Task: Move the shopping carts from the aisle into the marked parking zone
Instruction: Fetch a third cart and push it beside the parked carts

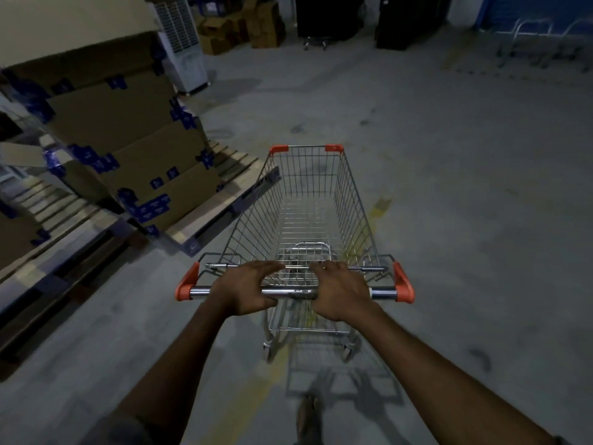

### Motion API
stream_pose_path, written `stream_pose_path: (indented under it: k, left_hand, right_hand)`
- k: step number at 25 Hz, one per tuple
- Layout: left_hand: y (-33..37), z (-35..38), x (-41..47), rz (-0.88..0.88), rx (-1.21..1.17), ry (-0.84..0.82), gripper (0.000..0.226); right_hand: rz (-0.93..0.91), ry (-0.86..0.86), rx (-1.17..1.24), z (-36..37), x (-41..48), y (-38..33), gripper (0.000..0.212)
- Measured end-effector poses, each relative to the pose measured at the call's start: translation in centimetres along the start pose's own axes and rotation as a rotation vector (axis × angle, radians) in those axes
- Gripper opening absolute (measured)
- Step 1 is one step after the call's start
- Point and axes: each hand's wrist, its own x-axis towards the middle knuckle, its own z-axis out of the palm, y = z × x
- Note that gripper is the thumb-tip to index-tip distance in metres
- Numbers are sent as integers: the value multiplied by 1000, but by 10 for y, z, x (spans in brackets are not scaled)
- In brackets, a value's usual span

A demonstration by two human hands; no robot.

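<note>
The empty shopping cart (pixel 305 203) stands mid-aisle, near me. My left hand (pixel 247 289) and right hand (pixel 341 292) each wrap its handle bar (pixel 288 292). I'd push evenly and steer slightly right, since the pallet (pixel 221 216) of boxes sits just beside its left flank.

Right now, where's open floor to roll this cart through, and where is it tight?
Bare concrete floor lies ahead and right of the shopping cart. Left is crowded: the pallet of cardboard boxes sits close beside it.
</note>
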Motion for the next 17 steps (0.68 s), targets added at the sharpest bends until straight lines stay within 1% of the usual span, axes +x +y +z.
stream_pose_path:
  k: [2,4,8,10,17]
  left_hand:
    - [-10,-6,26,46,-9,-7,85]
    - [-15,-14,53,84,-1,-6,86]
    - [-18,-26,115,150,-19,-29,89]
    - [-16,-32,147,181,-27,-39,89]
    - [-15,-44,255,301,-16,-64,89]
  right_hand:
    - [-2,-56,-4,-10,18,12,88]
    - [11,-81,-12,-21,35,27,89]
    - [149,-3,12,-34,66,52,80]
    - [202,19,24,-42,81,62,80]
    - [310,114,12,-66,133,105,78]
